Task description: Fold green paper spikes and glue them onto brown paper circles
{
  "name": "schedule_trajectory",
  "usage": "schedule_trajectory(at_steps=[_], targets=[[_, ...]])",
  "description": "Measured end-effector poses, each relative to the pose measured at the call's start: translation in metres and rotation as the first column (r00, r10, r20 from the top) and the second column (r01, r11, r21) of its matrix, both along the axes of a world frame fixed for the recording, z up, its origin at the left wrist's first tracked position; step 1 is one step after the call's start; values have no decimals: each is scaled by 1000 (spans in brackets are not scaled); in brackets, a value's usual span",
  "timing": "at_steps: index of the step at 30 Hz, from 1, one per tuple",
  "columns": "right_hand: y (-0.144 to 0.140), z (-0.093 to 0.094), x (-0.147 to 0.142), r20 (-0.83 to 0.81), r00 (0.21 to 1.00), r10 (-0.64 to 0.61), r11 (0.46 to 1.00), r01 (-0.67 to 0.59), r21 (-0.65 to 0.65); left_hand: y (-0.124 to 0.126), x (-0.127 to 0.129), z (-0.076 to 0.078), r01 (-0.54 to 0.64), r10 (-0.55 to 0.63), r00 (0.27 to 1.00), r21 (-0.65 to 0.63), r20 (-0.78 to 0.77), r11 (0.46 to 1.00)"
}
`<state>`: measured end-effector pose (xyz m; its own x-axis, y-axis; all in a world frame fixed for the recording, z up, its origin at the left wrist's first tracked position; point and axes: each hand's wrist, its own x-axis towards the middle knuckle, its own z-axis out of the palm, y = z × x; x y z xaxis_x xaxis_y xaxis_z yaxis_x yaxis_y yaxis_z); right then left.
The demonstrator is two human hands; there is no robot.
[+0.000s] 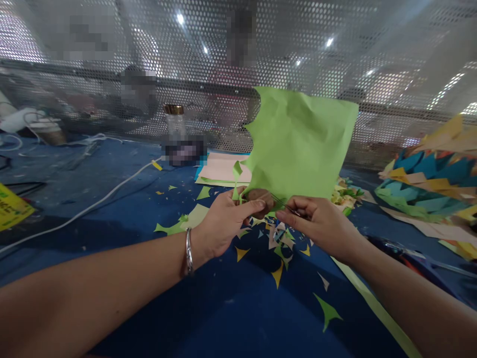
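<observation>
A large sheet of green paper stands up in front of me, its left edge cut into scalloped curves. My left hand pinches its lower left part, together with a brownish rounded piece lying against the paper. A narrow curled green strip hangs beside those fingers. In my right hand is a pair of small scissors, whose thin blades point left toward the paper's lower edge. The fingers hide most of the handles. Below both hands lie green, yellow and pale paper scraps.
Stacked pale and green sheets lie behind the left hand. Farther back stands a clear jar with a gold lid. A white cable crosses the blue table. Folded layered paper pieces stand at right, before a perforated metal screen.
</observation>
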<state>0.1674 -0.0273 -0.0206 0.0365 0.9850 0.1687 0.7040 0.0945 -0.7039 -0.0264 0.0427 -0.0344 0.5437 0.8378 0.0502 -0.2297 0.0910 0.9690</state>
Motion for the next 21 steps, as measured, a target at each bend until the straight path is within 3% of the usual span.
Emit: schedule_trajectory(at_steps=[12,21], targets=[[1,-7,-6,-153,988,-2,991,23,135,0,0,-3,136,-135,990,17,-28,991],[0,-5,-9,-183,981,57,992,-36,120,-4,0,1,184,-184,983,-50,5,982]])
